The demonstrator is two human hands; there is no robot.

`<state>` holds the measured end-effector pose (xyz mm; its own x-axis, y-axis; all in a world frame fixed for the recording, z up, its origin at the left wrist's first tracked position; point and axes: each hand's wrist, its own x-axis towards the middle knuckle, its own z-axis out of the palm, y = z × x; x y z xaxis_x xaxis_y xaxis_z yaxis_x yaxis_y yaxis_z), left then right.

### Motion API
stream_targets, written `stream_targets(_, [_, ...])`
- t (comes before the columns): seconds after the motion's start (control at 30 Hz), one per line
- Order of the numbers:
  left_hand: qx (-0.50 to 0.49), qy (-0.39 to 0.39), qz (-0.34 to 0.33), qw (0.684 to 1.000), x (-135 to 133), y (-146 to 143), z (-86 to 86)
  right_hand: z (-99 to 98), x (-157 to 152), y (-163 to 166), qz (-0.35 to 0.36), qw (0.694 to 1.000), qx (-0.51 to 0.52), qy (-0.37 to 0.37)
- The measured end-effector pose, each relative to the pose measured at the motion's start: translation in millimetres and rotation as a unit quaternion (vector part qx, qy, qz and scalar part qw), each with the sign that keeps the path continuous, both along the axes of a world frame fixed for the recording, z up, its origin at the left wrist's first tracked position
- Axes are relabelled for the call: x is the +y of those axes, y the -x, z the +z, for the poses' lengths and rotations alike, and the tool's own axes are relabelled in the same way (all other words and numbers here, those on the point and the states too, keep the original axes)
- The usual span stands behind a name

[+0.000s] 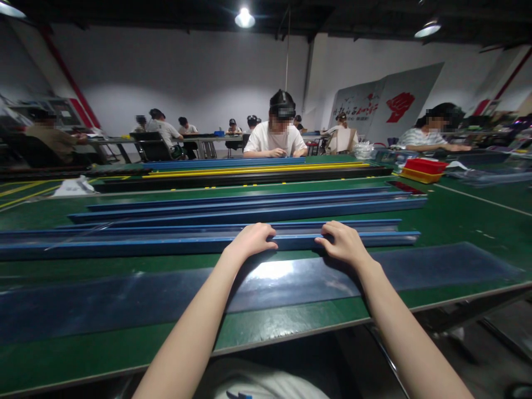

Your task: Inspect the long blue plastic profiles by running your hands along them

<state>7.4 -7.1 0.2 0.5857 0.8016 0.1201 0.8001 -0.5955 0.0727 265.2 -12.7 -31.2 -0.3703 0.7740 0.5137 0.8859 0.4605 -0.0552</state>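
Observation:
A long blue channel strip (199,243) lies across the green table, its near wall toward me. My left hand (254,239) is curled over that wall, thumb on the near side and fingers over the top. A short way to the right, my right hand (341,239) grips the same strip in a like manner. The fingertips of both hands are partly hidden inside the channel. Under my forearms, a long clear plastic sheet (266,282) lies flat along the table's near edge, with a bright reflection on it.
Beyond lie more blue channels (249,209) and black and yellow strips (257,173). A red and yellow bin (423,169) stands at the right, near a dark red flat object (405,188). White paper (75,187) sits at the left. A person (276,133) works opposite.

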Motion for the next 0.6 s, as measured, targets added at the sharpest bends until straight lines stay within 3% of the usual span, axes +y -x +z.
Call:
stream_targets(0.33, [0.003, -0.003, 0.002, 1.000, -1.5, -1.2, 1.1, -0.7, -0.7, 2.8, 0.017, 0.999, -0.025, 0.015])
stream_targets(0.6, [0.004, -0.007, 0.002, 1.000, 0.6, -1.9, -1.5, 0.9, -3.0, 29.7, 0.068, 0.996, -0.065, 0.002])
